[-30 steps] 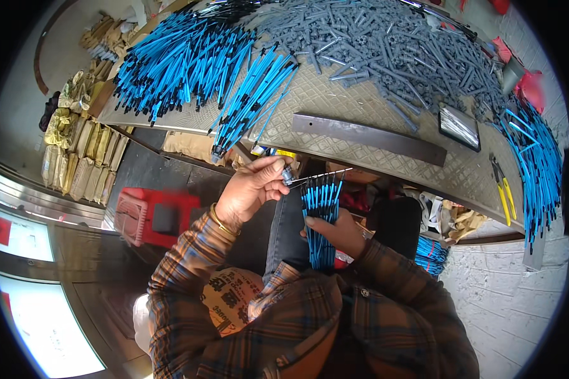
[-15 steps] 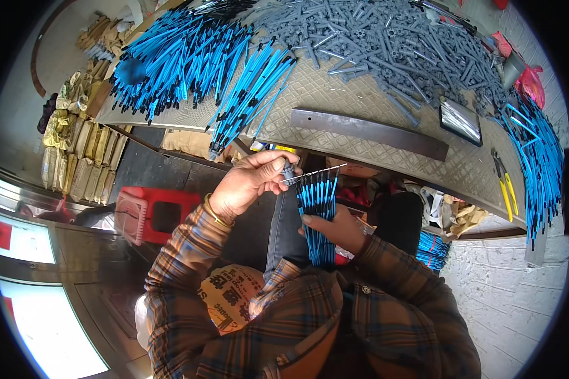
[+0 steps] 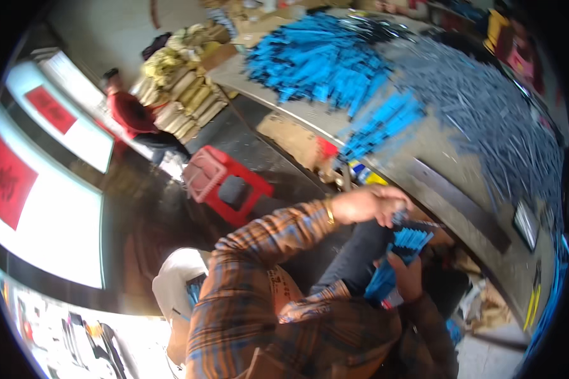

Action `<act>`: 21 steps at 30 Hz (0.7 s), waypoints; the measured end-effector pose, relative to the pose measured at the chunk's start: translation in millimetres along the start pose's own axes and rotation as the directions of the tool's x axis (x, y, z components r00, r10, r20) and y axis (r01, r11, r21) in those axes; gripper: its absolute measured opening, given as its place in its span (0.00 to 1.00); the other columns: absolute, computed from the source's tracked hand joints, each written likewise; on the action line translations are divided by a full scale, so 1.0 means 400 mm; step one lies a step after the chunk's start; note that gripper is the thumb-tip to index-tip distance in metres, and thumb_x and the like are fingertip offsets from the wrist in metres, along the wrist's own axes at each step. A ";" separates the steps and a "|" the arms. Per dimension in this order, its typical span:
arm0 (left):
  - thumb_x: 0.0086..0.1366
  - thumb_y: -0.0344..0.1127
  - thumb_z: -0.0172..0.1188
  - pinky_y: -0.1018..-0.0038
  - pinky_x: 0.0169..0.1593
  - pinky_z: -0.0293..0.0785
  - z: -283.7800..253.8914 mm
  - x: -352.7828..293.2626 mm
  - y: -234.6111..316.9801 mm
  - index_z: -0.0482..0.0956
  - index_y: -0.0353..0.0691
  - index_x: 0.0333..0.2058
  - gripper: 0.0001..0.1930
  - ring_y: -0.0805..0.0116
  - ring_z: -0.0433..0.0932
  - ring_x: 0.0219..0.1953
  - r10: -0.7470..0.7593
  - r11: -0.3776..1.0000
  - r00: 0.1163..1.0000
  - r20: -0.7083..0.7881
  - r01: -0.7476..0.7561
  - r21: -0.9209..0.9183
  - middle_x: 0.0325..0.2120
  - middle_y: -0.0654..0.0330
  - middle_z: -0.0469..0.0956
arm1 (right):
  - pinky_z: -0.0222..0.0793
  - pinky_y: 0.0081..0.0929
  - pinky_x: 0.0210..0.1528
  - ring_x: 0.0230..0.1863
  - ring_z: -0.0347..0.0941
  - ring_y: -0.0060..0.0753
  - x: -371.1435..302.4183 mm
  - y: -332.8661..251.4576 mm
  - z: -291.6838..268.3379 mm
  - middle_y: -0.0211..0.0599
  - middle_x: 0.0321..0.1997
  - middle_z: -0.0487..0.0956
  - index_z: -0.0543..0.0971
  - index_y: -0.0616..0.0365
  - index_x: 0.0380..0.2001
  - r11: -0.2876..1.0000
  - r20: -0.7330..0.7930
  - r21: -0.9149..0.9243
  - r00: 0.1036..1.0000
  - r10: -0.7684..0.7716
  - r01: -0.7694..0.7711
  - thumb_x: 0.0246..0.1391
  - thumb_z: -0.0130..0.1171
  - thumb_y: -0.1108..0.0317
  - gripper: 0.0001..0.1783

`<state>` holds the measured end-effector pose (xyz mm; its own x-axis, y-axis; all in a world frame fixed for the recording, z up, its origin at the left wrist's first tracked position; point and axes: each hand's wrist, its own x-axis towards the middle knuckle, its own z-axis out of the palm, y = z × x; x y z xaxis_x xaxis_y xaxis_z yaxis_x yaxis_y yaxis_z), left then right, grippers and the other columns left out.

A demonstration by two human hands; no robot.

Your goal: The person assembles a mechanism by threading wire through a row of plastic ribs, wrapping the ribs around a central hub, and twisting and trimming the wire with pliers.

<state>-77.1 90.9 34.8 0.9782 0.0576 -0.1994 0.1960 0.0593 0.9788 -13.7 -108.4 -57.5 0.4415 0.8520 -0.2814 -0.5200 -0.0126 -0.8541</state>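
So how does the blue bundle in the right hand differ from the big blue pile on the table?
Size: the blue bundle is far smaller than the big blue pile.
Arrangement: the bundle is gathered close together, while the pile spreads out loosely.
Support: the right hand grips the bundle off the table; the pile lies on it.
Both are bright blue; blur hides finer detail.

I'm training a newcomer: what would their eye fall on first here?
Probably the broad heap of thin blue rods on the far left of the beige worktable, with a pile of slim grey pieces to its right. Below the table edge, the right hand grips a bundle of slender blue rods, the left hand beside its top. A red plastic stool stands out at left.
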 end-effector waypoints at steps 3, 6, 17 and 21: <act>0.62 0.38 0.57 0.82 0.35 0.69 0.018 -0.038 0.011 0.70 0.39 0.50 0.19 0.82 0.70 0.31 0.110 0.989 0.994 -0.025 -0.107 0.098 0.32 0.67 0.73 | 0.75 0.28 0.29 0.26 0.77 0.33 0.000 0.004 0.014 0.39 0.24 0.77 0.71 0.62 0.33 0.999 -0.011 -0.031 1.000 0.013 -0.014 0.51 0.56 0.69 0.09; 0.58 0.35 0.62 0.82 0.36 0.68 0.032 -0.064 -0.007 0.68 0.38 0.51 0.22 0.81 0.69 0.32 0.210 0.951 0.974 -0.091 -0.181 0.252 0.31 0.66 0.72 | 0.75 0.28 0.28 0.25 0.77 0.33 0.009 0.012 0.031 0.39 0.22 0.77 0.72 0.62 0.30 0.999 0.002 -0.032 1.000 -0.007 0.007 0.51 0.56 0.69 0.08; 0.54 0.26 0.62 0.79 0.41 0.67 0.049 -0.039 -0.044 0.66 0.36 0.50 0.24 0.78 0.68 0.37 0.274 0.917 0.932 -0.237 -0.178 0.358 0.34 0.64 0.72 | 0.73 0.24 0.26 0.25 0.76 0.29 0.012 0.000 0.032 0.38 0.25 0.76 0.71 0.62 0.33 0.999 0.000 -0.037 1.000 0.006 -0.006 0.50 0.58 0.70 0.09; 0.49 0.29 0.62 0.74 0.40 0.70 0.056 -0.043 -0.058 0.67 0.35 0.48 0.26 0.70 0.72 0.35 0.349 0.915 0.893 -0.285 -0.259 0.308 0.32 0.57 0.74 | 0.74 0.26 0.26 0.23 0.77 0.32 0.007 0.014 0.030 0.40 0.23 0.78 0.71 0.62 0.30 0.997 -0.003 -0.078 1.000 -0.020 0.019 0.48 0.61 0.62 0.14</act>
<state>-97.0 66.1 16.6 0.9225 0.3558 0.1499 -0.0531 -0.2676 0.9621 -24.1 -99.9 -57.7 0.4539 0.8504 -0.2660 -0.4526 -0.0371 -0.8909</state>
